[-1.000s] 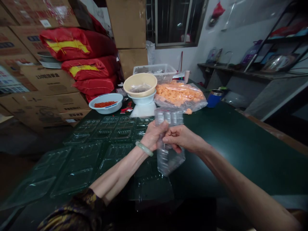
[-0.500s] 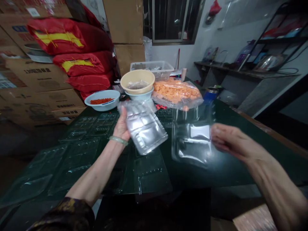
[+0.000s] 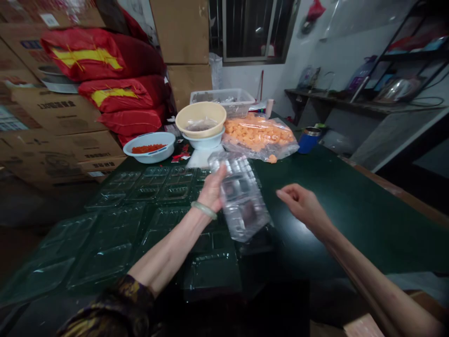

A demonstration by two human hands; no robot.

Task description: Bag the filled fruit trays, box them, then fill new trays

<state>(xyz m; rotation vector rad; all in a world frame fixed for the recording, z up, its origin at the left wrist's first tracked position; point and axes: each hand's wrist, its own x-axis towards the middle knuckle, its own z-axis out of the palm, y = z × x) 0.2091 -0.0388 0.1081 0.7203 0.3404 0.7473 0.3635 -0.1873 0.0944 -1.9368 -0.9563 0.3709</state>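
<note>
Workbench, green-topped, runs across my feed, with cardboard cartons and red sacks stacked beyond its far left corner. At the far end I log a plastic basket, a cream bowl nested in a pale blue bowl, a white bowl of red-orange granules, and a clear bag full of orange pieces. Clear blister trays lie in rows across the near left of the bench. I see no contents in them, and the orange pieces remain bagged, so filling shows as not begun.

Left hand, forearm angled up and away from me, grips one loose clear tray by its edge and tilts it above the rows. Jade bangle sits at that wrist. Right hand is half open, fingers lightly curled, holding nothing, well right of the tray over the green top.
</note>
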